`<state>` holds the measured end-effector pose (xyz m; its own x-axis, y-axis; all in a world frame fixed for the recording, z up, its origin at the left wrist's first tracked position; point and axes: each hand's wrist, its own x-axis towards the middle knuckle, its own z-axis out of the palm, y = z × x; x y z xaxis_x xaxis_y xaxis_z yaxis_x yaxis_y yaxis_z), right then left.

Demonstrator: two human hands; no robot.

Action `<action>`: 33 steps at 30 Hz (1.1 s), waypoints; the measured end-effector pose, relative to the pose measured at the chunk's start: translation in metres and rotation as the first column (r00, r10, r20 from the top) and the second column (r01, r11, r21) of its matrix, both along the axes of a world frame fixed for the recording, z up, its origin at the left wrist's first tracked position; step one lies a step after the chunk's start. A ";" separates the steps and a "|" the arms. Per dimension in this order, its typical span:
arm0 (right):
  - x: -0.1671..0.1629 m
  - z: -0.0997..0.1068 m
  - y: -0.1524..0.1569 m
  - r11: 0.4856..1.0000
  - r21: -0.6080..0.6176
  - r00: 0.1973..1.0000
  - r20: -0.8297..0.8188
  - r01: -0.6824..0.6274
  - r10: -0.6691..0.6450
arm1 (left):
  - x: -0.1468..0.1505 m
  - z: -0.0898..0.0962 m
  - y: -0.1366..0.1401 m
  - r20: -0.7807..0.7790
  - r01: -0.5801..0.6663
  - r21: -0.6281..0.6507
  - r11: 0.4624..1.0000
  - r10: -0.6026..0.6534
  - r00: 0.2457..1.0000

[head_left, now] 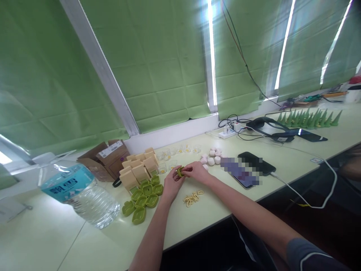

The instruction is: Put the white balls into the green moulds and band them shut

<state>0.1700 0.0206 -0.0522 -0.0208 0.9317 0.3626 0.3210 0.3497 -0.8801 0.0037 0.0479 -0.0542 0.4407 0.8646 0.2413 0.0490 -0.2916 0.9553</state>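
My left hand (172, 183) is closed around a small olive-green plastic piece (179, 172), held up just above the table. The fingers of my right hand (196, 171) are pinched against the same piece from the right; whether they hold anything smaller is hidden. To the left of my left hand lie several olive-green flower-shaped cups (140, 202). Cream-coloured box-like parts (140, 173) stand in a group behind them. Thin yellowish loops (192, 198) lie in a small heap in front of my hands. Whitish-pink rounded pieces (211, 161) are gathered beyond my right hand.
Clear little cups (172, 164) with yellow spots sit behind my hands. A large water bottle (81, 192) and an open cardboard box (104, 160) are at left. Two phones (256, 163), a charging cable, a power strip (227, 133) and green cones (310, 118) are at right.
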 end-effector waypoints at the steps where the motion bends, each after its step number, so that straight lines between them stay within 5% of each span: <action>1: 0.001 0.000 0.001 1.000 -0.003 1.000 0.016 -0.003 0.003 | 0.000 0.000 0.000 -0.005 -0.008 0.004 1.000 0.008 1.000; 33: 0.007 0.002 0.002 0.998 0.053 0.995 0.095 0.032 -0.037 | -0.001 -0.002 -0.001 -0.074 -0.048 0.018 0.999 0.049 0.996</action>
<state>0.1767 0.0224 -0.0507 -0.0263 0.9127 0.4077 0.4158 0.3809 -0.8258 0.0029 0.0472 -0.0564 0.4153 0.8819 0.2232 0.1342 -0.3020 0.9438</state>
